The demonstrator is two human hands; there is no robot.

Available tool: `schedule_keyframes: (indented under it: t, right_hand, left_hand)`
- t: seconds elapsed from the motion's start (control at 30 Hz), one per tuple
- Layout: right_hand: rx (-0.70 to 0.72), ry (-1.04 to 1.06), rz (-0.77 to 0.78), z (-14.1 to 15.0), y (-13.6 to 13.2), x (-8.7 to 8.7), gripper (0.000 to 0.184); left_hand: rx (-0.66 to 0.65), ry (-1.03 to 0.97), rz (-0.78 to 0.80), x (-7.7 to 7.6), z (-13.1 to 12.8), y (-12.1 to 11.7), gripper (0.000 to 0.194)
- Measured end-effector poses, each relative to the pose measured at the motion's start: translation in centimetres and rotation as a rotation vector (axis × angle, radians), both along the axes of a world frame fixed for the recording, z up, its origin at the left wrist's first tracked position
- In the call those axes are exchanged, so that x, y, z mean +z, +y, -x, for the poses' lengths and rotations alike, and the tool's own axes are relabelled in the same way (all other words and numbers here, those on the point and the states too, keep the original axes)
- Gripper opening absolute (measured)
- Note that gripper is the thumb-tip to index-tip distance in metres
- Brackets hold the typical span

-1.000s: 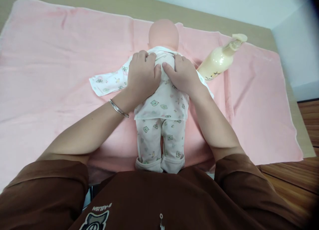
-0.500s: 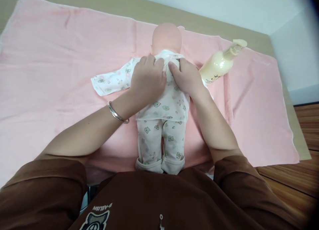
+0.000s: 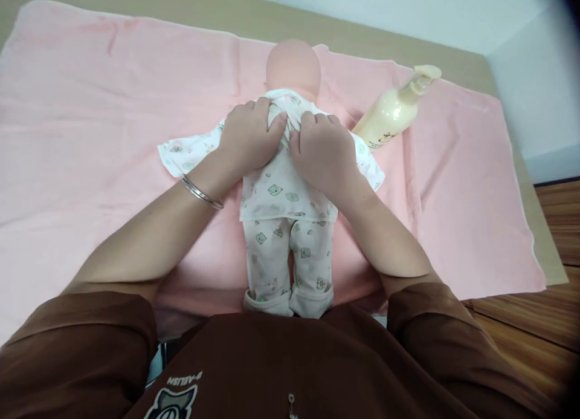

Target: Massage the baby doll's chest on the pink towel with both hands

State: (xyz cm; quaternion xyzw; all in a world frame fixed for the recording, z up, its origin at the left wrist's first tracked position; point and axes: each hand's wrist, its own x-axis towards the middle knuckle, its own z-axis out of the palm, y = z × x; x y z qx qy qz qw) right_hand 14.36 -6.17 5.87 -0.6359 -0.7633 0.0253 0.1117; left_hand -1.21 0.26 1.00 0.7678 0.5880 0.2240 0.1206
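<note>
A baby doll [image 3: 293, 68] lies with its back up, head away from me. It wears a white printed shirt [image 3: 281, 192] and matching trousers [image 3: 267, 243] with turned-up cuffs. My left hand [image 3: 251, 132] rests over the left side of the doll's upper back, fingers laid across the shoulder and thumb spread towards the middle. On the right side, my right hand [image 3: 324, 153] has its fingers curled down onto the shirt, thumb close beside them; its fingertips are hidden. Shirt cloth is creased between the two hands, below the neck.
A pink blanket [image 3: 113, 104] covers most of the table [image 3: 353, 35] under the doll. A pump bottle [image 3: 392, 113] of pale yellow liquid leans at a slant by the doll's right-hand sleeve. A white wall rises behind; wooden flooring [image 3: 525, 322] shows at right.
My left hand's thumb has spread away from its fingers, while my right hand has curled and shifted towards the middle. More of the right-hand sleeve shows. The whole view has shifted slightly.
</note>
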Motion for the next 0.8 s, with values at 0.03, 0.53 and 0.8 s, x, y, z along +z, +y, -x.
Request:
schedule_keyframes:
  t: [0.03, 0.53, 0.8]
  right_hand:
    - [-0.015, 0.002, 0.000, -0.2, 0.3, -0.1, 0.048]
    - [0.016, 0.130, 0.104, -1.5, 2.6, -0.9, 0.051]
    - [0.136, 0.013, 0.076, 0.8, -1.3, 1.0, 0.054]
  left_hand:
    - [-0.003, 0.058, -0.024, 0.1, -0.1, -0.4, 0.041]
    - [-0.174, -0.129, -0.068, 1.1, -0.4, -2.0, 0.032]
    - [-0.135, -0.110, -0.026, 0.3, 0.0, 0.4, 0.024]
